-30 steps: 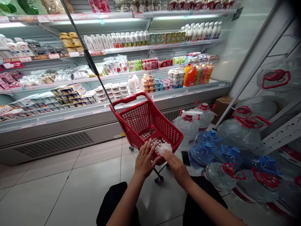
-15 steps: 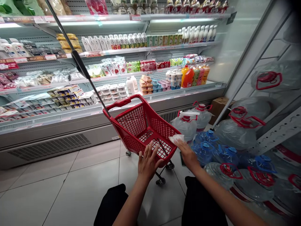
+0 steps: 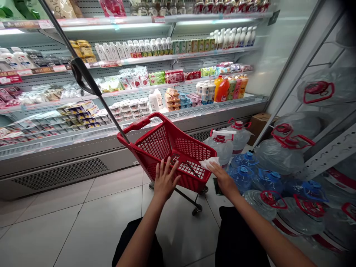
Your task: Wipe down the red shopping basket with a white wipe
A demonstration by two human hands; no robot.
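Observation:
A red shopping basket cart point(image 3: 191, 150) on black wheels stands on the tiled floor in front of me, its long metal handle slanting up to the left. My left hand point(image 3: 166, 181) has its fingers spread against the near side of the basket and holds nothing. At the basket's right end, my right hand point(image 3: 222, 180) is closed on a crumpled white tissue point(image 3: 210, 162), which lies against the rim. The inside of the basket shows a grid floor.
Large water bottles point(image 3: 296, 213) crowd the floor on the right, close to my right arm. Beyond the cart runs a refrigerated display shelf point(image 3: 69, 148) full of dairy and drinks. A dark phone point(image 3: 217, 186) lies on the floor by the cart.
The cart has turned slightly, with its handle end and long pole shifting left. My left hand has moved left and slightly up along the basket. The tissue stays near the right end.

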